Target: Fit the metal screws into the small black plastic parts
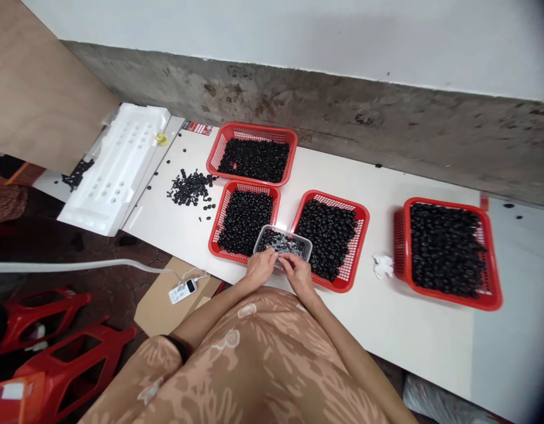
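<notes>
Both my hands reach into the front of a small clear plastic tub (283, 238) holding a tangle of small dark and silvery parts. My left hand (260, 266) rests at the tub's near left corner, and my right hand (296, 274) sits at its near edge with the fingers curled down. Whether either hand pinches a part is hidden. The tub stands across the corners of two red plastic baskets (218, 235) (338, 247) filled with black rubber rings. Two more full red baskets (254, 131) (448, 300) stand on the white table (386, 330), one behind and one to the right.
A loose heap of black rings (191, 188) lies on the table at left, beside a white moulded foam tray (116, 165). A crumpled white tissue (383, 266) lies near the right basket. A concrete wall runs behind; red plastic stools (46, 312) stand at lower left.
</notes>
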`<state>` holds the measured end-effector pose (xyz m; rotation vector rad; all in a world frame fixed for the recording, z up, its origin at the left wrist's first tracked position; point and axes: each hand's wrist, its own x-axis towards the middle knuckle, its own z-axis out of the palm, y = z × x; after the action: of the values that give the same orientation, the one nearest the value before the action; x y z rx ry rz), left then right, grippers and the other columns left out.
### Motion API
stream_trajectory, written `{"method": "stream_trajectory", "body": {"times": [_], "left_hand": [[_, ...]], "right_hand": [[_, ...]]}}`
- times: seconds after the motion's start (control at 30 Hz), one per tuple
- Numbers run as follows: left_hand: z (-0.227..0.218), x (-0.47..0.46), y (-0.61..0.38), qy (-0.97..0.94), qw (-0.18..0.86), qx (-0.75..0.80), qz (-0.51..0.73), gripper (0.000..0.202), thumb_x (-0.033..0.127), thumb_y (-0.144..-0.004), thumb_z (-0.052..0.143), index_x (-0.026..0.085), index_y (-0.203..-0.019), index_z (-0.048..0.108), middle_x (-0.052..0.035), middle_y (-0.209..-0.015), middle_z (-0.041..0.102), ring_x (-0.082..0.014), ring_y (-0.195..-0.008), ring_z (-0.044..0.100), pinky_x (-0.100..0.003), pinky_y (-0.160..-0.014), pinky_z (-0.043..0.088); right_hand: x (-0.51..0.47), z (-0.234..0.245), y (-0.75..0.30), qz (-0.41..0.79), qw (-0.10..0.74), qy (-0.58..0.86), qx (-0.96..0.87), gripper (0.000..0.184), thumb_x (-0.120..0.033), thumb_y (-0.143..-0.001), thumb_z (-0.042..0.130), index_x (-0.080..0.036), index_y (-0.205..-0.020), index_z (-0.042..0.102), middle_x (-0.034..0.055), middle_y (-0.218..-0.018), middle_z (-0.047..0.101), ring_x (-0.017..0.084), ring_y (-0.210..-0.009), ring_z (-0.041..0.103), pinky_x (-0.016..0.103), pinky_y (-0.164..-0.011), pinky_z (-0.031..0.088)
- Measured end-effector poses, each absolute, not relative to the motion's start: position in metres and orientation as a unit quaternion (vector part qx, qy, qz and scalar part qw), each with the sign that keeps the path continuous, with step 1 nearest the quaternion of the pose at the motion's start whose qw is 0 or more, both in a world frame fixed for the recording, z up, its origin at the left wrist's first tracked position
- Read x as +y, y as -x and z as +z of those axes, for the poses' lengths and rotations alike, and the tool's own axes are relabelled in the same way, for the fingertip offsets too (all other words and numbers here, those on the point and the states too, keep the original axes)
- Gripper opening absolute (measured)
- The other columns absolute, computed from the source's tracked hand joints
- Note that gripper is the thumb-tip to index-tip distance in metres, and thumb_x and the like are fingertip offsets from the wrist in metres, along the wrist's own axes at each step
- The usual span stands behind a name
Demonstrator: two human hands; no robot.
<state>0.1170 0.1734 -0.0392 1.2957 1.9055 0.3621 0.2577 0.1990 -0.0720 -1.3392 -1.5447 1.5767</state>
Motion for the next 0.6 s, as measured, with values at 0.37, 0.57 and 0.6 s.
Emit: {"method": "stream_trajectory", "body": {"times": [0.37, 0.57, 0.6], "left_hand": [[-0.054, 0.178, -0.115, -0.317, 0.627, 0.668, 0.243, 0.036, 0.038, -0.093, 0.03, 0.014, -0.076, 0.052, 0.0021, -0.053, 0.049, -0.0093, -0.042, 0.04, -0.021, -0.047, 0.033], [-0.042, 0.171, -0.108, -0.531, 0.462, 0.664, 0.253, 0.026, 0.038, -0.093, 0.038, 0.02, -0.096, 0.056, 0.0003, -0.083, 0.064, -0.0121, -0.072, 0.058, -0.023, -0.071, 0.042], [-0.04, 0.17, -0.108, -0.554, 0.431, 0.673, 0.231, 0.024, 0.037, -0.093, 0.039, 0.021, -0.096, 0.057, 0.0003, -0.085, 0.064, -0.013, -0.076, 0.058, -0.024, -0.073, 0.041]], "right_hand": [[0.199, -0.056, -0.257, 0.498, 0.286, 0.453, -0.682, 0.025, -0.038, -0.089, 0.049, -0.023, -0.092, 0.068, 0.0074, -0.091, 0.065, 0.021, -0.087, 0.059, 0.032, -0.085, 0.044], [0.202, -0.07, -0.257, 0.653, 0.255, 0.504, -0.504, 0.035, -0.053, -0.082, 0.057, -0.019, -0.084, 0.065, 0.0005, -0.062, 0.059, 0.014, -0.056, 0.053, 0.027, -0.063, 0.046], [0.201, -0.074, -0.257, 0.677, 0.255, 0.501, -0.474, 0.038, -0.055, -0.079, 0.06, -0.018, -0.082, 0.065, 0.0002, -0.061, 0.058, 0.014, -0.055, 0.052, 0.026, -0.061, 0.045]]}}
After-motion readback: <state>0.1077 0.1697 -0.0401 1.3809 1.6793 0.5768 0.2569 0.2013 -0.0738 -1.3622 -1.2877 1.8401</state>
